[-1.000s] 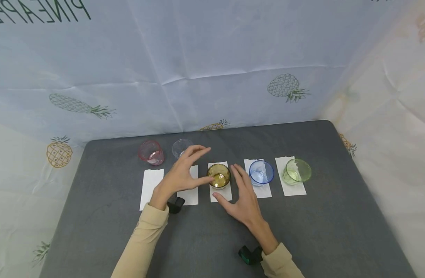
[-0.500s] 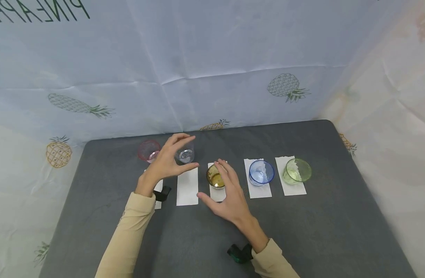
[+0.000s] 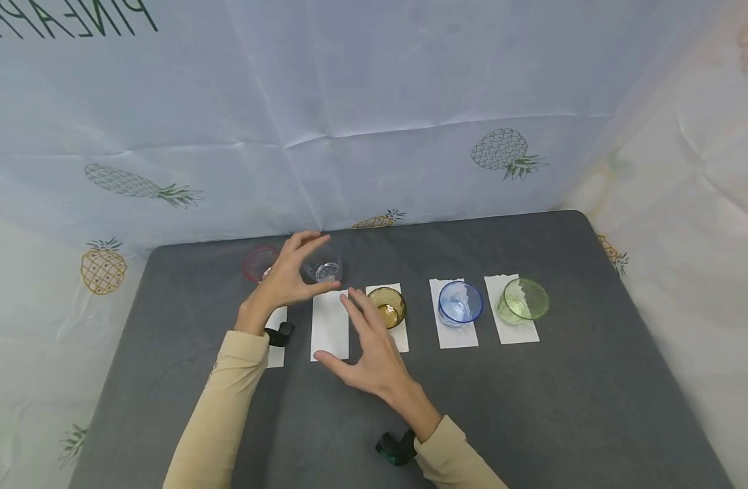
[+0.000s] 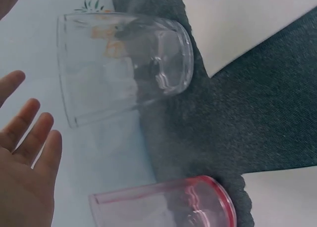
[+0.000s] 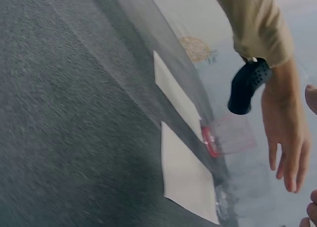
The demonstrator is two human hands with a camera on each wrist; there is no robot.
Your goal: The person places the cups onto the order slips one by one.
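Observation:
My left hand (image 3: pixel 285 272) is spread beside a clear glass tumbler (image 3: pixel 326 268) at the back of the table. In the left wrist view, its fingertips (image 4: pixel 52 138) stand apart from that tumbler. A pink-red tumbler (image 3: pixel 259 263) is partly hidden behind this hand. My right hand (image 3: pixel 370 356) hovers with thumb and fingers apart, holding nothing. It lies between a white paper strip (image 3: pixel 329 319) and an amber tumbler (image 3: pixel 388 305), which stands on another strip and is partly covered by the fingers in the head view.
Farther right, a blue tumbler (image 3: pixel 460 302) and a green tumbler (image 3: pixel 523 300) stand on white paper strips. The leftmost strip (image 3: pixel 276 356) is partly hidden by my left arm. The grey table (image 3: pixel 563 394) meets a hanging pineapple-print cloth (image 3: pixel 380 88) at its back edge.
Both hands have moved left. The left hand has gone from beside the amber tumbler back to the clear tumbler, and the right has passed in front of the amber one. No tumbler has been moved.

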